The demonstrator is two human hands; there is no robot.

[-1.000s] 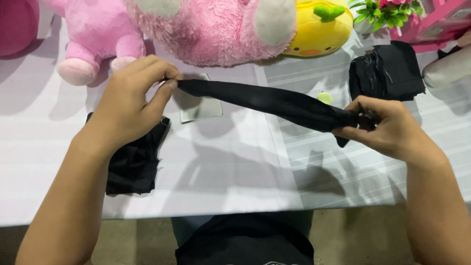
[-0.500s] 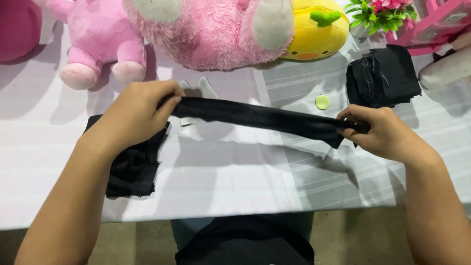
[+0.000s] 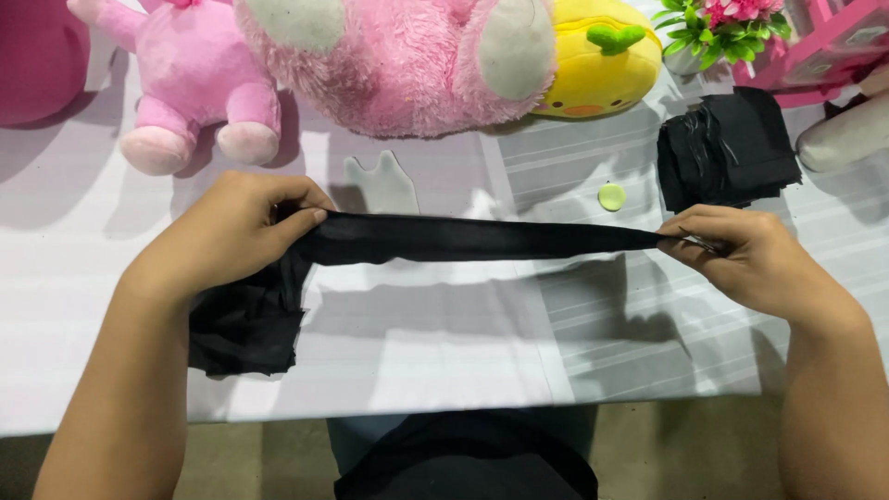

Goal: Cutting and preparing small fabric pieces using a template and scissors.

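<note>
The left hand [image 3: 236,236] pinches one end of a black stocking [image 3: 463,239], fingers closed on the fabric, and the right hand [image 3: 745,255] grips the other end between thumb and fingertips. The stocking is stretched taut between them, held above the bench [image 3: 444,352]. Under the left wrist lies a black pile [image 3: 245,324] of similar fabric on the bench. A second black stack [image 3: 727,148] sits beyond the right hand, with a small green disc [image 3: 611,196] just beside it. Pink plush toys [image 3: 398,56], a yellow plush [image 3: 602,56] and a flower pot [image 3: 718,28] line the far edge.
</note>
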